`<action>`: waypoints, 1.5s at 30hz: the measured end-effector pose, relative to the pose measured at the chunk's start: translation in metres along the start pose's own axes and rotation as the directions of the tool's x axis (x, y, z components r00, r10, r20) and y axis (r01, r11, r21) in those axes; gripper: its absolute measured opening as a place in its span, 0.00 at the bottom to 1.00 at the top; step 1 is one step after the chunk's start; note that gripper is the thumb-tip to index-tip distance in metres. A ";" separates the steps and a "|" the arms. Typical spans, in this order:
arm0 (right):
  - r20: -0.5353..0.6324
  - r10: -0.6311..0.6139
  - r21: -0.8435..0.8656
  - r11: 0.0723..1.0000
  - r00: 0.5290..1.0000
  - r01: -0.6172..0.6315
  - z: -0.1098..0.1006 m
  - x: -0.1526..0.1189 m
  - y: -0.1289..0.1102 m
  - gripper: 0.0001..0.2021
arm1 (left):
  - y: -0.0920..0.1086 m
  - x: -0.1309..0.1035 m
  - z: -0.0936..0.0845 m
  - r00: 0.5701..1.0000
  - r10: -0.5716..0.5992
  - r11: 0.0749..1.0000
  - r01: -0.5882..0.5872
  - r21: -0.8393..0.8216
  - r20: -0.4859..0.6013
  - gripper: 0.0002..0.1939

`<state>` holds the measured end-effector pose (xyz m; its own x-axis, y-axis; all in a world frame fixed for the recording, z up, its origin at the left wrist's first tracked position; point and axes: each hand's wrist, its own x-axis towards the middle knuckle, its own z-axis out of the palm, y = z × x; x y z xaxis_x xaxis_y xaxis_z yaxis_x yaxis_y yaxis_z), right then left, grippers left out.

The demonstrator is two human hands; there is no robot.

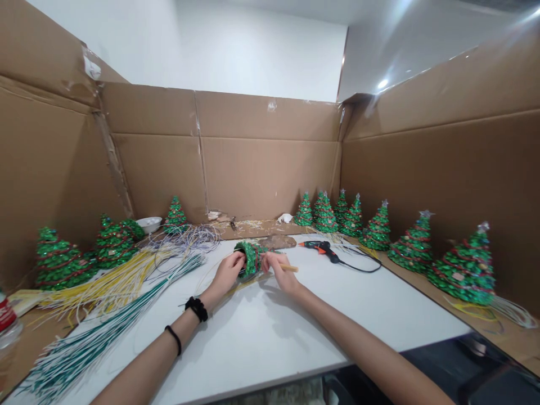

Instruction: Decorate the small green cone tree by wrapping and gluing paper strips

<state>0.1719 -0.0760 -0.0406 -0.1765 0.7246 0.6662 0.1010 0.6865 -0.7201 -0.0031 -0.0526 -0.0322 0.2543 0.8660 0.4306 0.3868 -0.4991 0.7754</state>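
Note:
A small green Christmas tree (253, 260) with red trim lies on its side above the white board, its dark hollow base turned to the left. My left hand (229, 271) is closed on the rim of that base. At the tree's right side my right hand (280, 271) has its fingers pressed together, with a thin wooden stick (290, 268) held in it. The right fingertips touch the tree's surface; the stick's far end is hidden by the hand. Thin pale wires run out beside and below the tree.
A black and orange glue gun (323, 247) with its cord lies to the right. Bundles of green wires (113, 326) and yellow wires (113, 275) spread on the left. Finished-looking trees (466, 264) line both sides. Cardboard walls (270, 174) surround the white board (253, 343). A white bowl (149, 225) stands back left.

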 end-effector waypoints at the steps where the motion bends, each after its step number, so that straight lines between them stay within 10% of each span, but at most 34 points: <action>1: 0.010 -0.013 -0.027 1.000 1.000 0.014 0.000 -0.001 0.001 0.25 | -0.001 0.000 0.000 1.000 0.003 1.000 -0.003 0.002 0.001 0.13; 16: 0.236 -0.260 -0.252 0.914 0.936 0.318 -0.004 -0.003 0.001 0.22 | 0.008 0.000 -0.011 0.996 0.006 1.000 -0.005 -0.019 0.086 0.14; 27: 0.150 -0.121 -0.035 0.991 0.981 0.128 -0.003 -0.003 0.004 0.25 | 0.003 -0.001 -0.013 0.982 0.019 1.000 -0.020 0.002 0.189 0.17; 45: 0.217 -0.211 -0.291 0.918 0.953 0.269 0.005 -0.006 -0.004 0.22 | 0.012 -0.002 -0.015 0.983 0.052 0.999 -0.048 -0.023 0.175 0.17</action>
<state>0.1674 -0.0840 -0.0427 -0.4019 0.5329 0.7446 0.3299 0.8429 -0.4251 -0.0120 -0.0604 -0.0168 0.4253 0.8203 0.3825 0.3532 -0.5395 0.7644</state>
